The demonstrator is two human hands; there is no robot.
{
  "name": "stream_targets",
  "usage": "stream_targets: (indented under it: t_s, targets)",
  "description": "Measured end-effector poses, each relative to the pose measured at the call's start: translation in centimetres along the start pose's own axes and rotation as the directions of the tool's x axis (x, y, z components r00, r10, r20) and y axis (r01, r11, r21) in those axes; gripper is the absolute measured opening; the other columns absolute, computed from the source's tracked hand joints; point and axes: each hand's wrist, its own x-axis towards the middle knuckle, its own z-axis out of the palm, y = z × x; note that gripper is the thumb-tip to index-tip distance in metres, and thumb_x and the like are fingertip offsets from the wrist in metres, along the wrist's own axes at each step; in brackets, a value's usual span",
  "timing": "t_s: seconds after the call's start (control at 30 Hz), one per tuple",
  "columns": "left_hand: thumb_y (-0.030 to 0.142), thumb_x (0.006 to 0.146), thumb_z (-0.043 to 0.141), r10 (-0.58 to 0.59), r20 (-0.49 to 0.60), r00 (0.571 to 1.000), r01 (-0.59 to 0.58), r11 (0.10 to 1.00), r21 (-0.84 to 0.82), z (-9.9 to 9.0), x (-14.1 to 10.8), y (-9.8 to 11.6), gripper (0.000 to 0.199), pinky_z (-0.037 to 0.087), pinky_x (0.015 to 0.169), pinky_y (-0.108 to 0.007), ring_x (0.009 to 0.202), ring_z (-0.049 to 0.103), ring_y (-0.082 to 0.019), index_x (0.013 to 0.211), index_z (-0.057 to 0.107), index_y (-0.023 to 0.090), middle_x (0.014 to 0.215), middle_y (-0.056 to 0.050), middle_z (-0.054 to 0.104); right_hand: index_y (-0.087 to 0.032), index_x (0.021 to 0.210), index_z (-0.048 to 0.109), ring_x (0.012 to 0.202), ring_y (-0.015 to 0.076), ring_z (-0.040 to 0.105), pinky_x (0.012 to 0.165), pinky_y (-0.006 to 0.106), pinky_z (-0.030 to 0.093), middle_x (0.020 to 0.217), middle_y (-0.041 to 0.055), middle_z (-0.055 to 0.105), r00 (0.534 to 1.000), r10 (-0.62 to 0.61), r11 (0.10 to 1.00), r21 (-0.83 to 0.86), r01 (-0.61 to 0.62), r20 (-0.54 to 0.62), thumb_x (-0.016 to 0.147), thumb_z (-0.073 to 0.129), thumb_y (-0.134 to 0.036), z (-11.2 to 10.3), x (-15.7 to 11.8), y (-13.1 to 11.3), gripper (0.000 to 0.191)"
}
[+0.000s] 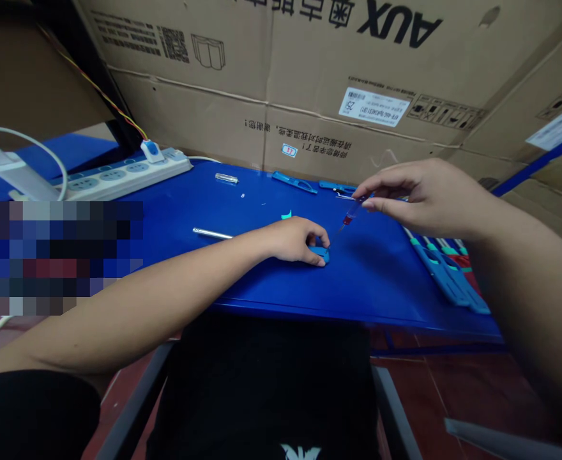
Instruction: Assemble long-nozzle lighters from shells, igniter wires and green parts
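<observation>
The left hand sits near the middle of the blue table, its fingers curled down over a small blue plastic part and pinning it to the tabletop. The right hand comes in from the right, thumb and forefinger pinched narrowly on a slim syringe with red liquid in its barrel. The syringe slants down toward the part, its tip near but apart from it. Whether any red has reached the part is too small to tell. Along the far edge lie a long blue plastic piece, a second blue piece partly behind the right hand's fingers, and a small glass tube. A metal rod lies left of the left hand. Blue pieces with green marks are stacked along the right edge; whether they are finished or waiting cannot be told. A power strip occupies the far left corner, below cardboard boxes.
</observation>
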Motion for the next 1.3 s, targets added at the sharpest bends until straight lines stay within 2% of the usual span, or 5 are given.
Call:
stream_targets:
  t_s: [0.43, 0.93, 1.07, 1.2, 1.3]
  targets:
    - [0.042, 0.073, 0.078, 0.009, 0.000, 1.000, -0.009, 1.000, -0.004, 0.0, 0.0, 0.0, 0.041, 0.042, 0.073, -0.026, 0.083, 0.061, -0.015, 0.109, 0.072, 0.023, 0.095, 0.000, 0.067, -0.029, 0.094, 0.077, 0.074, 0.0255, 0.068, 0.066, 0.040, 0.050, 0.087, 0.0025, 0.077, 1.000, 0.000, 1.000, -0.017, 0.000, -0.006, 0.084, 0.063, -0.050, 0.1, 0.1, -0.1, 0.028]
    - [0.041, 0.073, 0.078, 0.011, -0.004, 1.000, -0.011, 1.000, 0.000, 0.0, 0.1, 0.0, 0.040, 0.042, 0.073, -0.026, 0.083, 0.061, -0.015, 0.109, 0.072, 0.023, 0.095, 0.000, 0.067, -0.031, 0.095, 0.077, 0.076, 0.0251, 0.069, 0.068, 0.040, 0.050, 0.086, 0.0015, 0.077, 0.999, -0.030, 0.999, -0.044, 0.030, -0.011, 0.085, 0.064, -0.044, 0.0, 0.3, -0.1, 0.021]
    - [0.041, 0.073, 0.078, 0.003, -0.004, 1.000, -0.003, 1.000, 0.006, 0.0, 0.0, 0.1, 0.041, 0.042, 0.072, -0.025, 0.082, 0.061, -0.014, 0.109, 0.072, 0.024, 0.094, 0.000, 0.066, -0.029, 0.092, 0.077, 0.083, 0.0277, 0.070, 0.072, 0.042, 0.052, 0.093, 0.0027, 0.078, 0.998, -0.062, 0.997, -0.042, 0.062, 0.005, 0.084, 0.063, -0.040, 0.2, 0.4, 0.0, 0.019]
    - [0.041, 0.073, 0.078, 0.015, -0.007, 1.000, -0.015, 1.000, 0.006, 0.0, 0.0, 0.0, 0.040, 0.042, 0.072, -0.026, 0.082, 0.061, -0.014, 0.108, 0.072, 0.023, 0.094, 0.000, 0.066, -0.031, 0.095, 0.076, 0.085, 0.0265, 0.069, 0.073, 0.042, 0.051, 0.096, 0.0024, 0.076, 0.990, -0.135, 0.989, -0.050, 0.137, 0.036, 0.086, 0.058, -0.041, 0.0, 0.6, -0.1, 0.022]
    - [0.041, 0.073, 0.078, 0.026, -0.013, 1.000, -0.026, 1.000, 0.002, 0.1, 0.0, -0.1, 0.040, 0.043, 0.073, -0.026, 0.082, 0.061, -0.015, 0.108, 0.072, 0.023, 0.094, -0.001, 0.067, -0.030, 0.094, 0.074, 0.082, 0.0257, 0.068, 0.070, 0.040, 0.049, 0.094, 0.0035, 0.075, 0.978, -0.187, 0.971, -0.133, 0.198, 0.090, 0.086, 0.057, -0.041, 0.0, 1.1, -0.4, 0.022]
